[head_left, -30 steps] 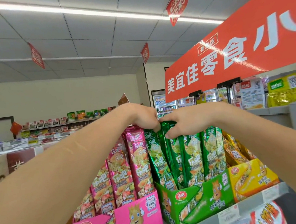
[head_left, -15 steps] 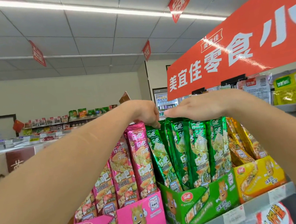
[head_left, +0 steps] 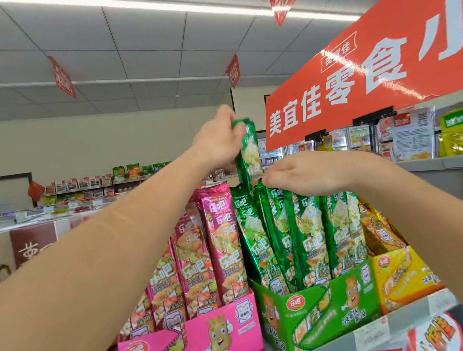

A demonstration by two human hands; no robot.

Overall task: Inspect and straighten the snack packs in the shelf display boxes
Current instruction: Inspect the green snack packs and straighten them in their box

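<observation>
Left arm extended up and forward; left hand (head_left: 218, 145) raised, fingers pinched closed on a green pack (head_left: 248, 156). Right hand (head_left: 307, 176) lower, palm down, fingertips curled onto pack tops.

The scene is bright and evenly lit by a long ceiling light strip (head_left: 178, 8). Glare streaks cross the glossy red banner (head_left: 383, 53), and the foil green packs (head_left: 310, 232) glint. Shadows are soft. The left hand (head_left: 218, 145) is motion-blurred. Wide-angle distortion bends lines near the edges.
</observation>
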